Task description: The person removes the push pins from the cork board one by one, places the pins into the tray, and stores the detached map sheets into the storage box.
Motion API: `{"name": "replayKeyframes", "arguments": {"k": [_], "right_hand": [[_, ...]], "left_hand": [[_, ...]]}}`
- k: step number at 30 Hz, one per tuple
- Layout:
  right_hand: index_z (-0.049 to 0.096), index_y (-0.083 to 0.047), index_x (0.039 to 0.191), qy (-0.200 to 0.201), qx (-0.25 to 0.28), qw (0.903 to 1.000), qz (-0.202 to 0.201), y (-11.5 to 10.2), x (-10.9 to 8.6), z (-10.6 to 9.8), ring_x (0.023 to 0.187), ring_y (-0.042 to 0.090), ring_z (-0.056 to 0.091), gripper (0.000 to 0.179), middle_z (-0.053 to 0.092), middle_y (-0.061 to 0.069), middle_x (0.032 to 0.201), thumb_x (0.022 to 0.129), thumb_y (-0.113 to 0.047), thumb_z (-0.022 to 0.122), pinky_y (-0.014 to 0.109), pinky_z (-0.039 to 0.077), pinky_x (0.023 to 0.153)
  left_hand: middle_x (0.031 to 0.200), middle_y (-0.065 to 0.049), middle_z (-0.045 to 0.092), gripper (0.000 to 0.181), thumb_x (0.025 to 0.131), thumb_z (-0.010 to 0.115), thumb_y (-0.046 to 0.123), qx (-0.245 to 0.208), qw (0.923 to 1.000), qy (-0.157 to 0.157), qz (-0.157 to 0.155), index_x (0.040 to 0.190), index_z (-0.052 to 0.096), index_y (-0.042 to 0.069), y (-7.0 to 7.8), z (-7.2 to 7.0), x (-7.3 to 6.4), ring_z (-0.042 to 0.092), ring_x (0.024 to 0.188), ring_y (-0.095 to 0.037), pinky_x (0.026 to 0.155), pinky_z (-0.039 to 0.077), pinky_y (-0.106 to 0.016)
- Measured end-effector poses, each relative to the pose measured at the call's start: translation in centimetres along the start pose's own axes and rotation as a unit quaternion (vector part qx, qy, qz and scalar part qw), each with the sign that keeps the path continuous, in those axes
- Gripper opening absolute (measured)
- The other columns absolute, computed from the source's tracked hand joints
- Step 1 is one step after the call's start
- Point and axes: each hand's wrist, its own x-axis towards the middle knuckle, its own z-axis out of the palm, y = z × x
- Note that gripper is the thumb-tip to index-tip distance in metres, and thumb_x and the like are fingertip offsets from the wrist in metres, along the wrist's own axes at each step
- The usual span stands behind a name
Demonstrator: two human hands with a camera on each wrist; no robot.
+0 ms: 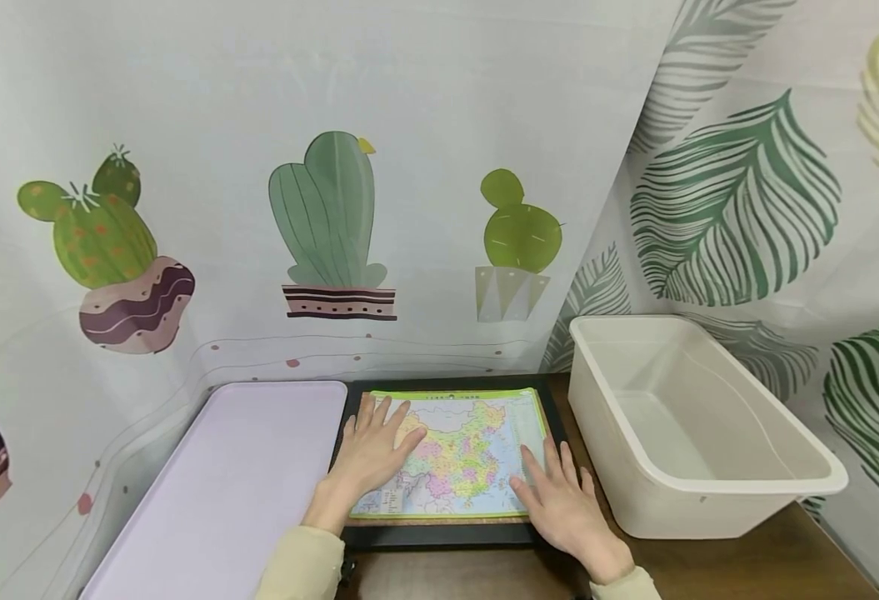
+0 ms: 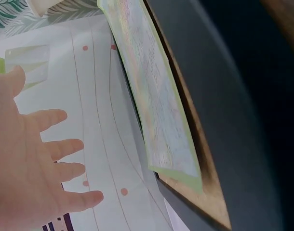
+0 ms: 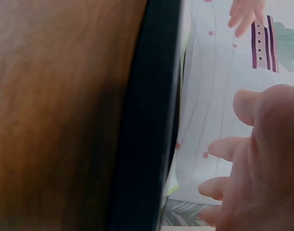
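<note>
A colourful map sheet (image 1: 457,458) with a green border lies within a black rectangular frame (image 1: 439,537), over a brown board (image 2: 212,197) that shows along its edge. My left hand (image 1: 367,454) is over the map's left side, fingers straight and spread. Over the lower right corner of map and frame is my right hand (image 1: 566,510), its fingers also spread. Both wrist views show a gap between palm and frame, and neither hand grips anything. Parts of the map's left side and lower right corner are hidden behind the hands.
To the left of the frame lies a pale lavender tray (image 1: 237,475). A deep off-white plastic bin (image 1: 709,485) stands on the right. All of this is on a dark brown wooden table (image 1: 454,575), with a printed cactus-and-leaf curtain (image 1: 439,100) behind.
</note>
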Motion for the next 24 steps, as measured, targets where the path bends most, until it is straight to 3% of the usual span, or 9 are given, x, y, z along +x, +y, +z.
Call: {"name": "replayKeyframes", "arguments": {"k": [4, 9, 16, 24], "right_hand": [[0.032, -0.014, 0.154, -0.013, 0.007, 0.9999, -0.004, 0.3, 0.1, 0.3, 0.145, 0.046, 0.002, 0.067, 0.010, 0.025, 0.159, 0.102, -0.057, 0.035, 0.072, 0.007, 0.106], [0.032, -0.015, 0.154, -0.021, 0.005, 0.9998, -0.003, 0.7, 0.2, 0.4, 0.145, 0.045, 0.002, 0.067, 0.010, 0.024, 0.159, 0.102, -0.056, 0.038, 0.072, 0.007, 0.106], [0.034, -0.014, 0.153, -0.045, 0.012, 0.9989, -0.005, 0.9, 0.1, 0.5, 0.145, 0.046, 0.002, 0.067, 0.012, 0.025, 0.159, 0.101, -0.056, 0.037, 0.073, 0.006, 0.105], [0.036, -0.012, 0.152, -0.069, 0.025, 0.9973, -0.013, 1.4, 0.3, 0.6, 0.144, 0.048, 0.002, 0.066, 0.014, 0.027, 0.158, 0.100, -0.053, 0.045, 0.074, 0.004, 0.104]], "left_hand": [[0.158, -0.017, 0.025, 0.072, 0.098, 0.035, 0.064, 0.005, 0.9999, -0.006, 0.008, 0.151, 0.039, 0.015, 0.3, 0.1, 0.6, 0.004, 0.147, -0.038, 0.110, 0.009, -0.066], [0.153, -0.019, 0.033, 0.072, 0.099, 0.033, 0.064, 0.036, 0.9988, -0.007, 0.031, 0.150, 0.042, 0.014, 0.3, 0.7, 1.8, 0.017, 0.144, -0.042, 0.112, 0.000, -0.063], [0.150, -0.019, 0.038, 0.069, 0.100, 0.034, 0.062, 0.027, 0.9985, -0.036, 0.031, 0.148, 0.044, 0.013, 0.5, 1.2, 3.3, 0.024, 0.142, -0.043, 0.108, 0.019, -0.067], [0.145, -0.015, 0.045, 0.063, 0.100, 0.043, 0.056, 0.056, 0.9969, -0.041, 0.037, 0.145, 0.047, 0.014, 1.0, 1.1, 5.5, 0.037, 0.135, -0.039, 0.107, 0.023, -0.066]]}}
